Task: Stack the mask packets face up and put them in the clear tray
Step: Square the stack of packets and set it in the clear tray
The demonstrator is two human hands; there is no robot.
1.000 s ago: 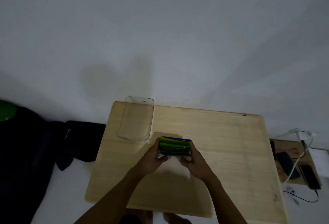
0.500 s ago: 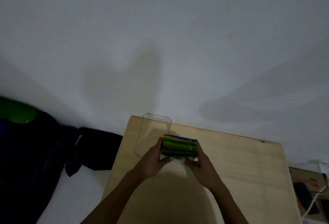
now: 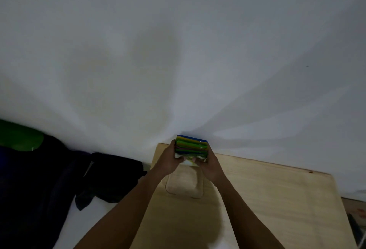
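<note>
A stack of mask packets (image 3: pixel 191 146), green, yellow and blue at their edges, is held in the air between both hands. My left hand (image 3: pixel 168 158) grips its left side and my right hand (image 3: pixel 212 166) grips its right side. The stack hangs over the far end of the clear tray (image 3: pixel 185 186), which lies on the wooden table (image 3: pixel 267 199) near its far left corner. The tray's far end is hidden behind the hands and the stack.
A white wall fills the upper view just behind the table's far edge. Dark clothing (image 3: pixel 111 175) and a green object (image 3: pixel 19 137) lie on a white surface left of the table. Dark items sit at the right border.
Both hands have carried the stack left and away from me, from the table's middle to above the clear tray. The camera view has shifted, so the table now sits lower right.
</note>
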